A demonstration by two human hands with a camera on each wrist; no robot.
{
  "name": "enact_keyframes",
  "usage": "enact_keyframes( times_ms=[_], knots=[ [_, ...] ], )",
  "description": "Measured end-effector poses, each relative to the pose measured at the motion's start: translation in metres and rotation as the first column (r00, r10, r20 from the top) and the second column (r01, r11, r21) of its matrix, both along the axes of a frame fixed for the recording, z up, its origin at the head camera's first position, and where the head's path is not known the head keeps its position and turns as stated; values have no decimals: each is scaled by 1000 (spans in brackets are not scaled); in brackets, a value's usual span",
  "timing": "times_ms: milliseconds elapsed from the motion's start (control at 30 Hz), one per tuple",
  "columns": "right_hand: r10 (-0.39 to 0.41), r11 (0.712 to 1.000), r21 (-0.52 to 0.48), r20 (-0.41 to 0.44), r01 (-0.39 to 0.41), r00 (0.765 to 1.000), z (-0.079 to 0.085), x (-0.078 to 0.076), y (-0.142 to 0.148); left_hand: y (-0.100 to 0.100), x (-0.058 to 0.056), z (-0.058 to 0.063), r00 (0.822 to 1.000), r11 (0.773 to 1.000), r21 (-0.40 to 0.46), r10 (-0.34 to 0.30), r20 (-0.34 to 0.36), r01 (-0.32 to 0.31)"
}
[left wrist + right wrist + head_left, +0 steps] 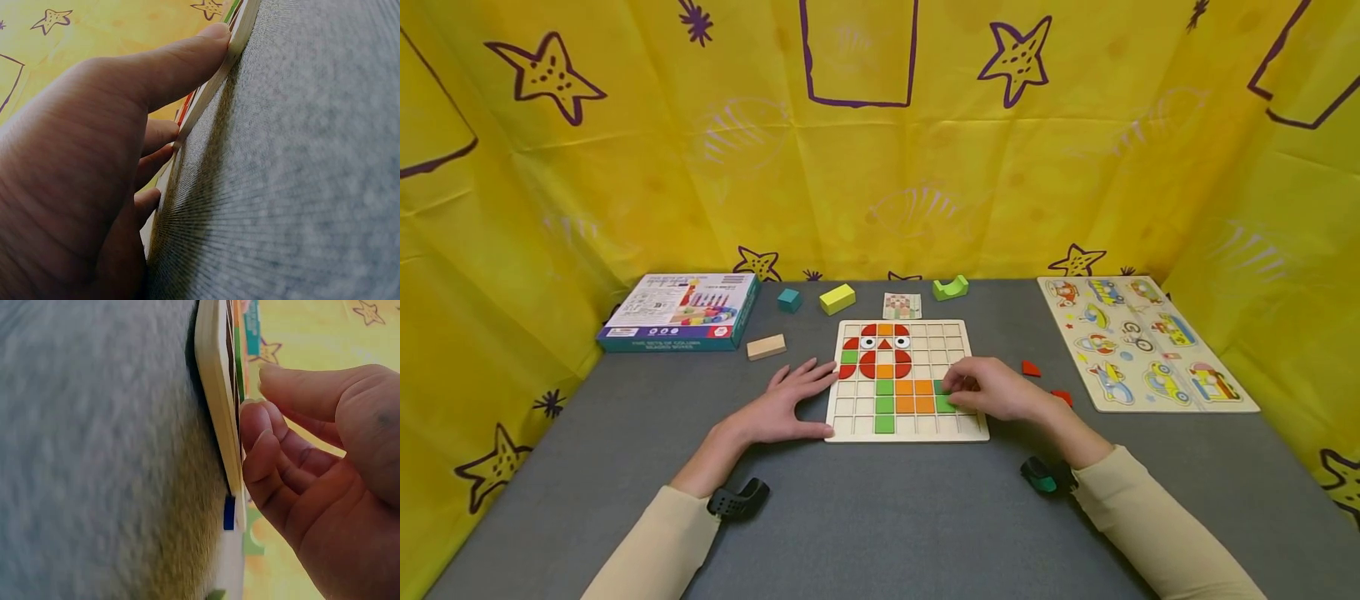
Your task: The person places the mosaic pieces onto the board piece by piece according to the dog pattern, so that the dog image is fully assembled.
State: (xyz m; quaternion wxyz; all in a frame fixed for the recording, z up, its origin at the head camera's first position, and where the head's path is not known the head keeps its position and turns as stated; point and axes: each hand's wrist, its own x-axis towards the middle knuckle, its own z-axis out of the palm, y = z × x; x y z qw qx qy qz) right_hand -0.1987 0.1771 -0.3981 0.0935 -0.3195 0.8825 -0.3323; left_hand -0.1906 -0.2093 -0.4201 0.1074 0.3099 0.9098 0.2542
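Note:
A wooden grid board (962,427) lies flat, with red, green and orange tiles and two round eye pieces in part of its cells. Spread along its left edge is my left hand (786,408), thumb at the near corner. The left wrist view shows the thumb (187,59) and fingertips against the board's side. My right hand (992,387) is over the right part of the board, its bent fingertips touching around a green tile (945,403). In the right wrist view, a gap shows between thumb (300,387) and fingers, with no piece in it.
Two red pieces, one a quarter-round (1031,368), lie right of the board. Behind it are a picture card (902,306), a green arch block (951,288), a yellow block (837,299) and a teal block (789,300). A box (681,312) stands left, a picture puzzle board (1142,346) right.

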Motion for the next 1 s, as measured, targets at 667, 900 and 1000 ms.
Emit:
enact_keyframes(
  times_ms=[667, 900, 1000],
  knots=[
    [-155, 988, 25, 8, 155, 988, 6, 0, 68, 0, 1, 0, 1000, 1000, -6, 8, 3, -8],
    [-188, 981, 49, 55, 186, 981, 7, 5, 89, 0, 2, 0, 1000, 1000, 2, 6, -6, -6],
    [-166, 986, 43, 65, 163, 984, 6, 8, 92, 0, 1, 1, 1000, 1000, -1, 6, -2, -6]
  ],
)
